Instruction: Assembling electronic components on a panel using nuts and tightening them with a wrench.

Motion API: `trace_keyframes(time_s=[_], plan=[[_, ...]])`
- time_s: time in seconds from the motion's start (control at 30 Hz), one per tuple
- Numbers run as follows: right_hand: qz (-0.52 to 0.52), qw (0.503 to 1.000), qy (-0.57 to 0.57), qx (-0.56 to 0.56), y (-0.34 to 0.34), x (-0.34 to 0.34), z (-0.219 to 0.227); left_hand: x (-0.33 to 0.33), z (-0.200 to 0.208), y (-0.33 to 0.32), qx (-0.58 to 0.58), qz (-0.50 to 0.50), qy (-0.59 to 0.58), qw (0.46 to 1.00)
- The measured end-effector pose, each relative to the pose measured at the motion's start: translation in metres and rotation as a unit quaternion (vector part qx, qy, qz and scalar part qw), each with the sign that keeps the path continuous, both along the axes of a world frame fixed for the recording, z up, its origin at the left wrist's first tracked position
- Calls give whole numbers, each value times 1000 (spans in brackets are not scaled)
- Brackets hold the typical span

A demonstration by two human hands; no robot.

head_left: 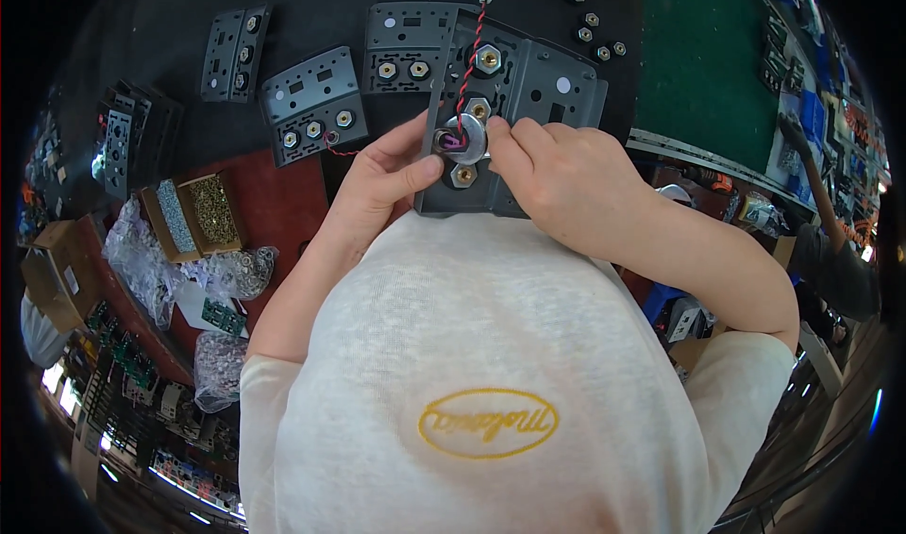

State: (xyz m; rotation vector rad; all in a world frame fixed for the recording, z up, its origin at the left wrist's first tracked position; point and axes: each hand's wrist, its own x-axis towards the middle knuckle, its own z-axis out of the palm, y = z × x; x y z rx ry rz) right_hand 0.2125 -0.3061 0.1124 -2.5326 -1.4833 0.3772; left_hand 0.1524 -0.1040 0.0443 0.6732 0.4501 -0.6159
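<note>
**Two hands on a grey plate**

Head view: the left hand (382,180) and right hand (552,171) both pinch a round metal disc (464,139) against a grey plate (514,91) on the dark bench (311,6). A red-black wire (470,58) runs up from the disc. Brass nuts (487,59) sit above and below it.

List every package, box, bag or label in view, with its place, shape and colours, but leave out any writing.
Two open cardboard boxes, left of the left hand: square, brown, full of small silver and brass-coloured parts.
Clear plastic bags, below those boxes: crumpled, holding small metal parts.
Closed cardboard box, far left: brown, with a pale label.
Emblem on the white shirt: yellow oval outline.
No screen shows clearly.
</note>
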Motion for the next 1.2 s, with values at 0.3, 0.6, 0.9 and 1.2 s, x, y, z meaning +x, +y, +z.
trace_keyframes(time_s=[0.3,0.6,0.9,1.2], plan=[[-109,993,43,16,1,-10,-6,7,-2,-4,22,14,-10,1000],[-185,948,-2,259,-16,2,-29,42,30,-13,200,20,-328,923],[-215,868,-18,447,-5,3,-127,55,46,-15,491,40,-578,651],[-266,836,132,461,34,24,-147,66,45,-17,513,30,-707,485]])
